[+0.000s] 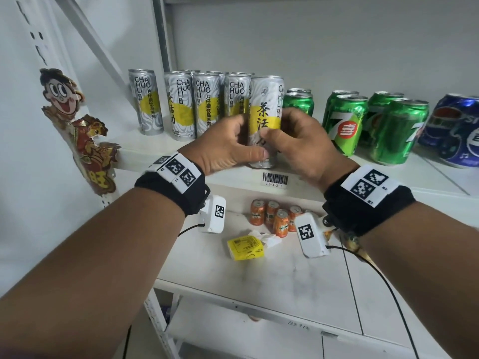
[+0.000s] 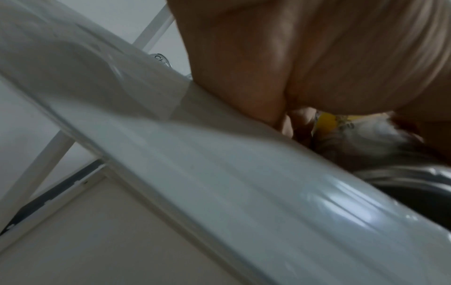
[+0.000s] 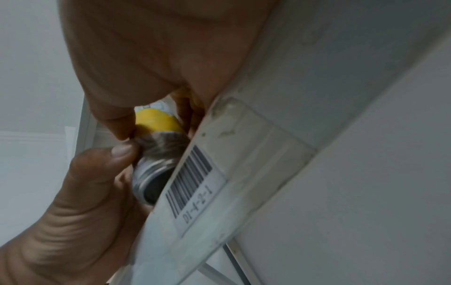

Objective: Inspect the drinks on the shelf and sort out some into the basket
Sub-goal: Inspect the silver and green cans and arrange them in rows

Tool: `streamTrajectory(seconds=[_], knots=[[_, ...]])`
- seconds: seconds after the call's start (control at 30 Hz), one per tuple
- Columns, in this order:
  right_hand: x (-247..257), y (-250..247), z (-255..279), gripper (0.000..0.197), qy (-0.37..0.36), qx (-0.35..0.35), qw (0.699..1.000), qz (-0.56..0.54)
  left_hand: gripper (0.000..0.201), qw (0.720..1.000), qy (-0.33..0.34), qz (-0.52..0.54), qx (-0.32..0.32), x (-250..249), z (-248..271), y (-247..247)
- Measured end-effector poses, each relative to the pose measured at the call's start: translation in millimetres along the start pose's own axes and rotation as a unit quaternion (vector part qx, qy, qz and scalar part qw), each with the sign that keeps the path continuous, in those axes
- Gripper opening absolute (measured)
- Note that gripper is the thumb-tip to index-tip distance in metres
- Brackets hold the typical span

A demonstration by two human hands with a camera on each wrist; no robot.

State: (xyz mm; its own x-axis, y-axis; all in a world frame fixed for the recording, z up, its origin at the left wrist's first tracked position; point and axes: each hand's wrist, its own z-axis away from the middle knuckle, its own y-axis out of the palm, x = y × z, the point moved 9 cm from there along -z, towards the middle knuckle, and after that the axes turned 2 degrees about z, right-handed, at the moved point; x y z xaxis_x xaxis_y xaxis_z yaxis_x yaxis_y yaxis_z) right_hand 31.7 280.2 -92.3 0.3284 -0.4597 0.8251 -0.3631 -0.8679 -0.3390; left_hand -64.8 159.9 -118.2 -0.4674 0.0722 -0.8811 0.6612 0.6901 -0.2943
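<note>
Head: left hand (image 1: 228, 143) and right hand (image 1: 302, 141) both wrapped around tea can (image 1: 265, 107), upright at shelf (image 1: 233, 177) front edge, more tea cans (image 1: 178, 104) beyond left hand, green cans (image 1: 373, 123) beyond right. Left wrist: can bottom just past palm, above shelf lip. Right wrist: both thumbs on can, barcode label (image 3: 192, 185) beside.

White shelf (image 1: 337, 174) carries tall silver-yellow cans (image 1: 181, 104), green cans (image 1: 375, 125), blue cans (image 1: 458, 130); barcode label (image 1: 275, 179) on front edge.
</note>
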Motion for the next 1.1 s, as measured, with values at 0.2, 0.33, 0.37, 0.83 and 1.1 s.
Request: streamTrajectory(seconds=[0.2, 0.33, 0.37, 0.83, 1.1], knots=[[6.1, 2.8, 4.2, 0.046, -0.020, 0.011, 1.000, 0.002, 0.093, 0.996, 0.010, -0.083, 0.022, -6.0, -0.2, 2.4], [9.4, 1.7, 6.3, 0.048, -0.037, -0.015, 0.999, -0.028, 0.084, 0.995, 0.047, -0.085, 0.013, -9.4, 0.0, 1.2], [9.2, 0.4, 6.1, 0.048, -0.035, -0.015, 0.998, -0.048, 0.082, 0.994, 0.059, -0.091, 0.001, -10.2, -1.7, 2.4], [3.1, 5.5, -0.9, 0.068, -0.040, 0.009, 0.996, -0.084, 0.087, 0.998, 0.058, -0.013, 0.033, 0.1, -15.8, -8.8], [0.2, 0.4, -2.7, 0.018, -0.013, -0.021, 0.998, -0.054, 0.075, 0.995, 0.017, 0.077, 0.055, 0.3, -5.3, -3.0]])
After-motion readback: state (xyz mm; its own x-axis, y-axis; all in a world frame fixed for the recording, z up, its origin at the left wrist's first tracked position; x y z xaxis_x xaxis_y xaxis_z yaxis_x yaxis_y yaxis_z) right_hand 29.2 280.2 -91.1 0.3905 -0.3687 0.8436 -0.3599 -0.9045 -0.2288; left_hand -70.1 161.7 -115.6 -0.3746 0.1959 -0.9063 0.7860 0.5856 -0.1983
